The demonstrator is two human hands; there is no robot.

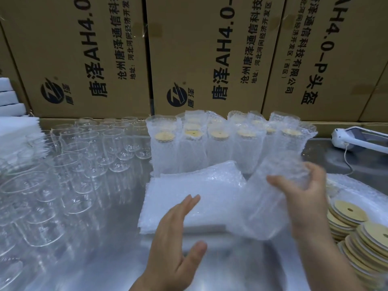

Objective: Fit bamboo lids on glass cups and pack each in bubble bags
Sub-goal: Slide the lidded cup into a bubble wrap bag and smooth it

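We look down on a steel table (117,259) with a dull, reflective top, pushed against a wall of brown cardboard cartons (84,59) printed with black Chinese lettering and "AH4.0". White foam sheets (12,131) are piled at the far left edge. Empty glass cups (84,148) crowd the left half of the table, standing upright in close rows. At the back centre stand bagged cups (220,143), each upright in its bubble sleeve with a bamboo lid showing at the top. In front of them lies a stack of flat bubble bags (189,192). Bamboo lids (348,213) are heaped in slanting stacks at the right, on bubble wrap. A white device (357,137) with a cord (348,162) lies at the far right.

The right hand (304,198) grips a bubble bag (262,206) near its upper end, fingers and thumb curled round it, tilted above the stack's right side; motion blur hides whether a cup is inside. The left hand (174,238) is spread flat, fingers straight, over the stack's near edge, holding nothing.
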